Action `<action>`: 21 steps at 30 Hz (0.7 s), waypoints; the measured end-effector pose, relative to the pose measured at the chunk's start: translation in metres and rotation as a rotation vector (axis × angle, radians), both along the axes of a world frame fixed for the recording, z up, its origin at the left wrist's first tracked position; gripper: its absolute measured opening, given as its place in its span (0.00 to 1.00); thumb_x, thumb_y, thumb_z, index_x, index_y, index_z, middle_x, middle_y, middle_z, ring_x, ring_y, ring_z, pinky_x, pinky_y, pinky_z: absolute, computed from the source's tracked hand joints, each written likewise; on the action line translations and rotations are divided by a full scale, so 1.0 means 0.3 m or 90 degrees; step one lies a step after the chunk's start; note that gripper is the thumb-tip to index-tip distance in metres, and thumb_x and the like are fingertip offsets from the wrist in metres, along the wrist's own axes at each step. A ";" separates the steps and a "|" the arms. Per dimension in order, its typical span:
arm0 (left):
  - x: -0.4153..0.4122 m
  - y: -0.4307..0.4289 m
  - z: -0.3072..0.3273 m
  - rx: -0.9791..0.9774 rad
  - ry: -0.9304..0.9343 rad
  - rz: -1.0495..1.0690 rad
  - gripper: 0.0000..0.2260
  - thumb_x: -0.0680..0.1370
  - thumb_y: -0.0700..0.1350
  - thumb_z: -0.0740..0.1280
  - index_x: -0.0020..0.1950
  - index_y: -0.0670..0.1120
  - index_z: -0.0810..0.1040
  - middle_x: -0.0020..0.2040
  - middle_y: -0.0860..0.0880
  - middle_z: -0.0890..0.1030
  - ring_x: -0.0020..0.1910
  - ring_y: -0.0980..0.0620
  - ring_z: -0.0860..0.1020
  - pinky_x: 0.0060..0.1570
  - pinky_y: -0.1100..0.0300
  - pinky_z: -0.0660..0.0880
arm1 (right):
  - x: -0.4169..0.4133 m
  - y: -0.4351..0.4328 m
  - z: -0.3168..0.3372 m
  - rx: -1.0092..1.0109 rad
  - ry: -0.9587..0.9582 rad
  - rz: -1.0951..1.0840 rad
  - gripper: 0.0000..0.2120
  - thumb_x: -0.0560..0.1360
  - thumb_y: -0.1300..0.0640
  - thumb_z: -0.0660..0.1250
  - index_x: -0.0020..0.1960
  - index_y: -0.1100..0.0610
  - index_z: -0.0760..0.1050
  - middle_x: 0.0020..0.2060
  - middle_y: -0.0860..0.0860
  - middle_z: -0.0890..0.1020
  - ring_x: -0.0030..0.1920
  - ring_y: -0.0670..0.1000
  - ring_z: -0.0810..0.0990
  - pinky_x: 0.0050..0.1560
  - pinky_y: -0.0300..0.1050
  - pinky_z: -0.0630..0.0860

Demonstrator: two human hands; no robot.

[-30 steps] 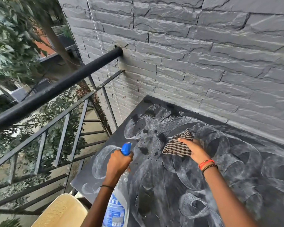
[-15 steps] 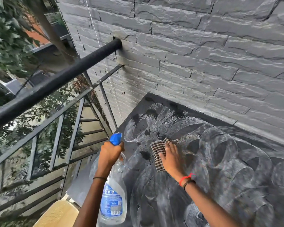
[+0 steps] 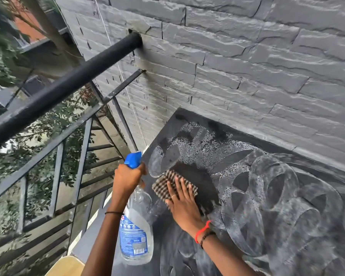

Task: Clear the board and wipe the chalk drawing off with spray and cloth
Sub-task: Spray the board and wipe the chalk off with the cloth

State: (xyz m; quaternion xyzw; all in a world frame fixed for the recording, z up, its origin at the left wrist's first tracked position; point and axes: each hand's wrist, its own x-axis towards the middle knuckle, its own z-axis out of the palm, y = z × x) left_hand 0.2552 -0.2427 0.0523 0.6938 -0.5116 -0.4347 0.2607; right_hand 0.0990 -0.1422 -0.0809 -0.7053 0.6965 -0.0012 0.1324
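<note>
Left: a black metal railing [image 3: 64,86] runs to the grey stone wall [image 3: 247,66], with foliage beyond it. Left of centre: the left hand [image 3: 127,179] is closed around the neck of a clear spray bottle [image 3: 136,234] with a blue nozzle [image 3: 133,160]; the bottle hangs upright just off the left edge of the board [image 3: 317,255], nozzle toward the surface. Centre: the right hand [image 3: 182,204], fingers spread flat, presses a checked cloth [image 3: 167,182] against the board, which leans on the wall. To the upper right of the cloth lies a dark, wet, wiped patch [image 3: 199,182]; above it the surface is speckled with spray droplets [image 3: 195,140]. Right: the chalk drawing [image 3: 277,196], pale overlapping loops and smears, covers most of the remaining surface and appears dry. Judged progress: the board carries no loose objects, so clearing seems complete; wiping is at an early stage, with only one small patch cleaned and most of the drawing left to spray and wipe.
</note>
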 end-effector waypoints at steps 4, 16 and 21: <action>0.027 -0.065 -0.004 -0.026 0.014 0.017 0.11 0.64 0.51 0.65 0.30 0.44 0.80 0.29 0.41 0.82 0.27 0.42 0.80 0.36 0.52 0.77 | -0.141 0.135 -0.007 -0.041 0.031 0.079 0.28 0.79 0.44 0.47 0.76 0.54 0.54 0.75 0.57 0.56 0.74 0.59 0.54 0.69 0.56 0.50; 0.040 -0.125 -0.006 -0.008 0.019 0.019 0.11 0.64 0.50 0.64 0.29 0.44 0.80 0.29 0.40 0.82 0.27 0.43 0.80 0.37 0.54 0.77 | -0.034 -0.320 0.031 0.066 0.006 -0.007 0.37 0.73 0.34 0.30 0.76 0.53 0.41 0.74 0.57 0.38 0.73 0.57 0.34 0.73 0.58 0.35; 0.016 -0.187 0.014 -0.010 0.023 0.013 0.13 0.63 0.53 0.64 0.30 0.44 0.80 0.30 0.41 0.83 0.30 0.41 0.82 0.42 0.48 0.80 | 0.027 -0.095 -0.007 -0.008 0.019 0.108 0.29 0.78 0.40 0.50 0.75 0.53 0.55 0.74 0.58 0.57 0.75 0.58 0.53 0.70 0.56 0.49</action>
